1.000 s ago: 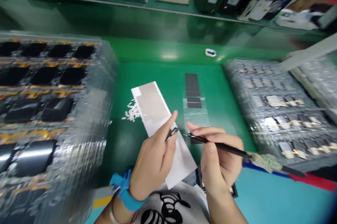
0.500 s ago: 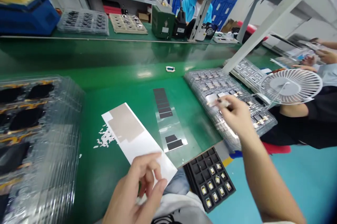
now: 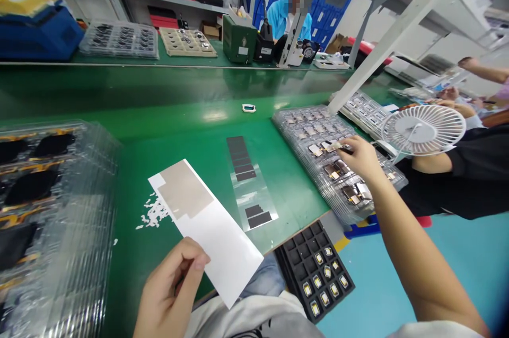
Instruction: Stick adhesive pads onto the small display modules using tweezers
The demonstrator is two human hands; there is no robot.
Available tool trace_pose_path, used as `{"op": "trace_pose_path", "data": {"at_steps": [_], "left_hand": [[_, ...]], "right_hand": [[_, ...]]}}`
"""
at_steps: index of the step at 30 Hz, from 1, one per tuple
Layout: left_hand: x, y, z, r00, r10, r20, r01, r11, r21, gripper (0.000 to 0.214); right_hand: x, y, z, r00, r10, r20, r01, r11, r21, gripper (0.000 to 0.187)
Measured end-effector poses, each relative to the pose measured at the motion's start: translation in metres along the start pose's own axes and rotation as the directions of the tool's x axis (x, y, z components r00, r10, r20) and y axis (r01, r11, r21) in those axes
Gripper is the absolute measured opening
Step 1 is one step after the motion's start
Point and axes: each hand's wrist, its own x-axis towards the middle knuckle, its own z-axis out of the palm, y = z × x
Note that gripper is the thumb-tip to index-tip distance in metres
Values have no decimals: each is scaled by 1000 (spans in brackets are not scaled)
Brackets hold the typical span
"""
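My right hand (image 3: 360, 158) reaches out over the clear tray of small parts (image 3: 314, 168) at the right, fingers pinched on a small part with a flat cable at the tray's top. My left hand (image 3: 170, 290) hovers near my body at the table's front edge, thumb pressed to curled fingers; what it holds, if anything, is hidden. Just beside it lies a long white sheet (image 3: 214, 232) with a grey patch. A clear strip with dark rectangular stickers (image 3: 246, 181) lies in the middle of the green table.
Stacked clear trays with black parts (image 3: 51, 211) fill the left. A black tray of small gold parts (image 3: 294, 253) sits on my lap. White scraps (image 3: 153, 212) lie by the sheet. A white fan (image 3: 423, 129) and another person's arm (image 3: 461, 163) are at right.
My view lifted from my hands to the whole table. My right hand left the tweezers' spot near my body and reached onto the right tray. My left hand dropped lower and nearer.
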Motion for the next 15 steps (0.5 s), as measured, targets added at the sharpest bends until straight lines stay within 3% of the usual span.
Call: {"op": "trace_pose_path", "data": {"at_steps": [3,7,15], "left_hand": [[2,-8,5,998,-35,-45,35,999,-14,41],[2,-15,4,998,-42,-53,42,999,1,45],[2,-10,-6,998,-56,13,55,997,62,36]], "right_hand": [[-10,3,2,992,-104,73,105,994,-6,33],[-20,-2,2,986,-144,86,149,988,-46,51],[-24,-11,0,968,-203,149,214,975,-56,56]]}}
